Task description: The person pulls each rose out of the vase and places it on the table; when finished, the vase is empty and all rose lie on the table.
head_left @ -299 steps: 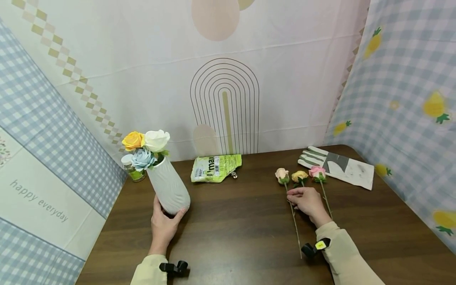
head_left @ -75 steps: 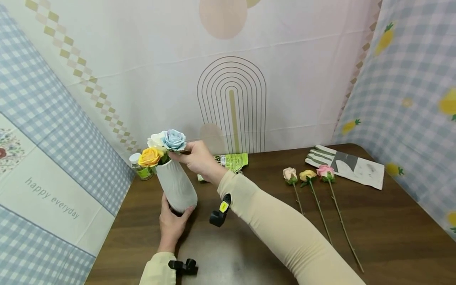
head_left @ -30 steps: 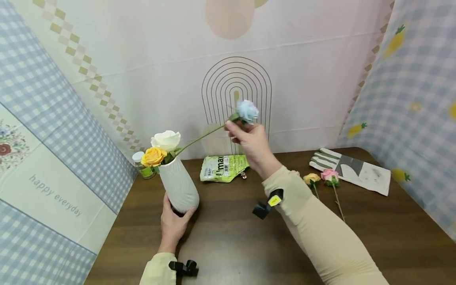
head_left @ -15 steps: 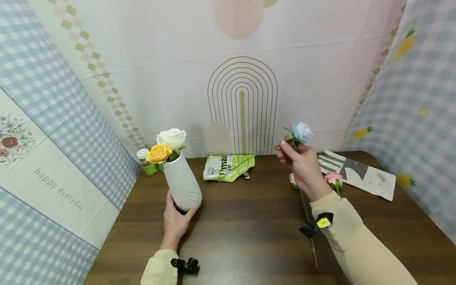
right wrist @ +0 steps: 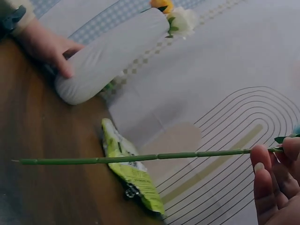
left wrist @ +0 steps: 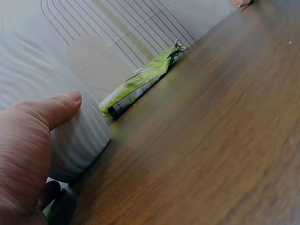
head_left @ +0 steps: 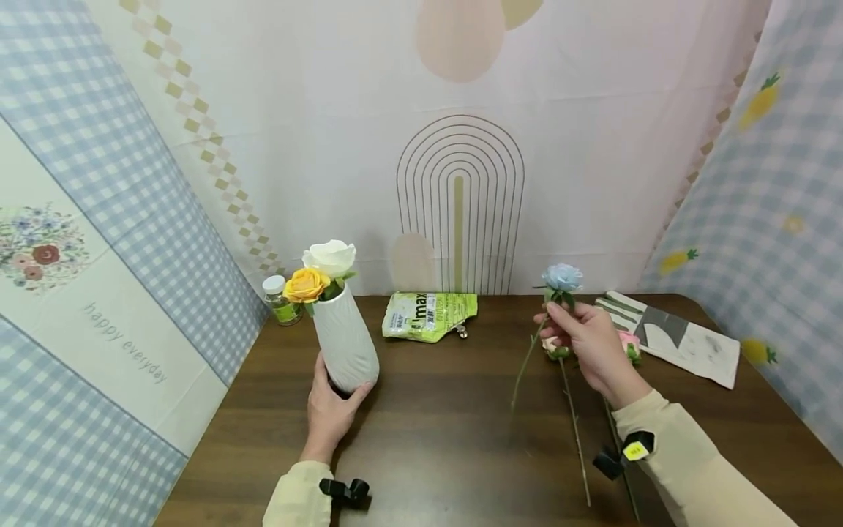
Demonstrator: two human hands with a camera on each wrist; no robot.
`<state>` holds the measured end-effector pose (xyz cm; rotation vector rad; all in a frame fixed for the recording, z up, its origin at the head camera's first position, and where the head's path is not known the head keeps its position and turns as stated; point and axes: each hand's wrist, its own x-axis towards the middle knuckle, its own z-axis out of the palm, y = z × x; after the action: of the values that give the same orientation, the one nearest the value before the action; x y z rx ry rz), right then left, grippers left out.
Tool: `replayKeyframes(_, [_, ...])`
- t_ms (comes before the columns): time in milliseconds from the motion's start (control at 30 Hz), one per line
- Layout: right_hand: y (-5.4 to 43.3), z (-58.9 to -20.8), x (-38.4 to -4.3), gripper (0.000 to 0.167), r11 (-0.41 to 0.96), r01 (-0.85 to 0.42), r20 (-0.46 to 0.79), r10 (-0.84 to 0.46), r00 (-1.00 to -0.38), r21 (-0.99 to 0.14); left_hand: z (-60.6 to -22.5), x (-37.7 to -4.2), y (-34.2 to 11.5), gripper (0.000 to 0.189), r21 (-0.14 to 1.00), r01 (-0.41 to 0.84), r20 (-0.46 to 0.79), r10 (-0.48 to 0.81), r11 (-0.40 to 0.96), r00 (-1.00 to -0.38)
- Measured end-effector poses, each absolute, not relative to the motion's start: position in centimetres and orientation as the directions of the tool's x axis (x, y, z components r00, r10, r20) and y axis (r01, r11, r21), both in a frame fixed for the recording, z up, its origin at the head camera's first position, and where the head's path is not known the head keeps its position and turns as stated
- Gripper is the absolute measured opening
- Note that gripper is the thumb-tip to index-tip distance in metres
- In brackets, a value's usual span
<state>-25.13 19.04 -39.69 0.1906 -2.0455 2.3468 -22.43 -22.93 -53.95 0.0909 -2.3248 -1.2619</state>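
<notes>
At the left, my left hand [head_left: 331, 410] grips the lower part of a white ribbed vase [head_left: 347, 344], its thumb against the side in the left wrist view. A white rose [head_left: 329, 258] and an orange-yellow rose [head_left: 306, 285] stand in the vase. My right hand [head_left: 596, 344] pinches a blue rose [head_left: 563, 277] just under its bloom, above the table's right side. Its green stem [right wrist: 178, 155] points away from the fingers, unsupported at the far end. Behind that hand lie a peach rose [head_left: 556, 350] and a pink rose [head_left: 631, 346], both partly hidden.
A green-and-white bag [head_left: 428, 316] with a metal clip lies at the back of the wooden table [head_left: 448, 446]. A white-capped jar [head_left: 283, 304] stands behind the vase. Flat at the right rear is a grey-and-white glove [head_left: 688, 340].
The blue rose, in the vase earlier, has been drawn out by my right hand, carried to the right and lowered over the lying roses. My left hand keeps its hold on the vase.
</notes>
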Motion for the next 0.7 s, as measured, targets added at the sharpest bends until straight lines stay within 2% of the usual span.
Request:
replayKeyframes(267, [18.3,-42.2,-25.2,0.022,-0.005,-0.039,0.039,-0.048,-0.998,-0.999,-53.8,-22.4,-22.8,0.105,0.808,0.171,0.386,-0.286,0.564,-0.877])
replayKeyframes(500, [17.9,-44.9,-26.0,0.033,0.125,-0.053,0.057,0.023,-0.998,-0.991,-53.7,-22.3,-22.7,0.105,0.808,0.166,0.382,-0.288,0.565,-0.878])
replayKeyframes(700, [17.8,-47.0,-26.2,0.042,0.146,-0.007,0.021,0.096,-0.995,-0.989,-53.9,-22.3,-22.7,0.104,0.809,0.163,0.382,-0.294,0.565,-0.876])
